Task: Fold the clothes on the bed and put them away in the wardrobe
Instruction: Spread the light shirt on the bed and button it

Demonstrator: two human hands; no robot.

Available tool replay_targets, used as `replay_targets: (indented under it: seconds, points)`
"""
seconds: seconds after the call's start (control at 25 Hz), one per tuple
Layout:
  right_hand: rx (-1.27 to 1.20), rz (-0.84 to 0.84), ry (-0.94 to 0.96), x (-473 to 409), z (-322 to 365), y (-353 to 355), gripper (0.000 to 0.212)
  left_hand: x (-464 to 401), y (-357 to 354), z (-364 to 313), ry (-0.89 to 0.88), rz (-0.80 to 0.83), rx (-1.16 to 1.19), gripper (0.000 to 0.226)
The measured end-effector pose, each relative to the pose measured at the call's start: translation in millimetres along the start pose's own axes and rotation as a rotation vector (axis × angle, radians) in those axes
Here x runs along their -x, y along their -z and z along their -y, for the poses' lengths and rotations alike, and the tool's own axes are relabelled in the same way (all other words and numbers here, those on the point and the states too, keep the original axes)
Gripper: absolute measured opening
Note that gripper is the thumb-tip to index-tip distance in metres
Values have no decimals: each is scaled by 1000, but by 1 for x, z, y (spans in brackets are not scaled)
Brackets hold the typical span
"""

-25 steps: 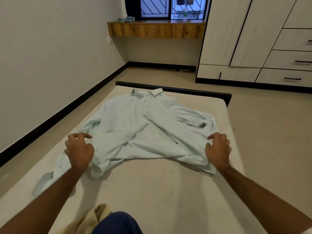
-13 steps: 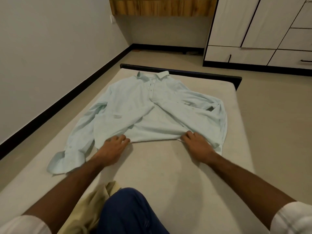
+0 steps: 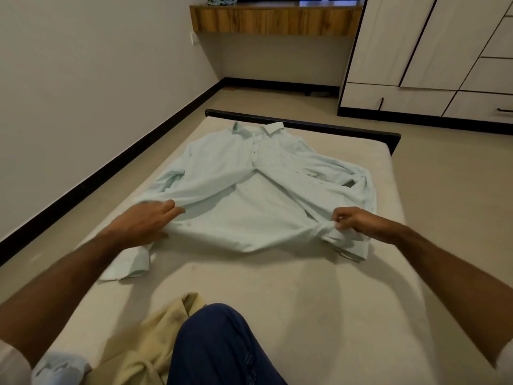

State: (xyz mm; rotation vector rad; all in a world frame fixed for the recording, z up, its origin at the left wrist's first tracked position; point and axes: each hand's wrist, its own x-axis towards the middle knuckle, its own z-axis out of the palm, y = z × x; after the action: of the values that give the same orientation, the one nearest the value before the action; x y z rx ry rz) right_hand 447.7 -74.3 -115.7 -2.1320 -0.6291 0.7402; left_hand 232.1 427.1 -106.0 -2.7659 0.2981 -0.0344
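A pale mint button-up shirt (image 3: pixel 249 195) lies spread on the bed (image 3: pixel 305 287), collar toward the far end, its front panels parted. My left hand (image 3: pixel 144 220) grips the shirt's lower left hem, fingers curled over the cloth. My right hand (image 3: pixel 352 220) pinches the lower right hem and lifts it slightly off the mattress. The left sleeve cuff (image 3: pixel 127 265) trails below my left wrist. The wardrobe (image 3: pixel 433 45) stands at the far right, doors and drawers closed.
A yellow garment (image 3: pixel 155 337) and a light blue one (image 3: pixel 58 368) lie at the near edge beside my blue-trousered knee (image 3: pixel 222 348). A wooden shelf (image 3: pixel 272 20) hangs on the far wall. Bare floor runs between the bed and the wardrobe.
Both hands moved outward from the middle of the hem to its two corners and now hold the cloth, pulling the hem taut. The camera tilted up a little.
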Motion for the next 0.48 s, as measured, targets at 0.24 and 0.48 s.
replay_targets:
  seconds: [0.24, 0.48]
  points:
    - [439, 65, 27, 20, -9, -18, 23, 18, -9, -12, -62, 161, -92, 30]
    - [1076, -1, 371, 35, -18, -120, 57, 9, -22, -76, -96, 198, 94, 35]
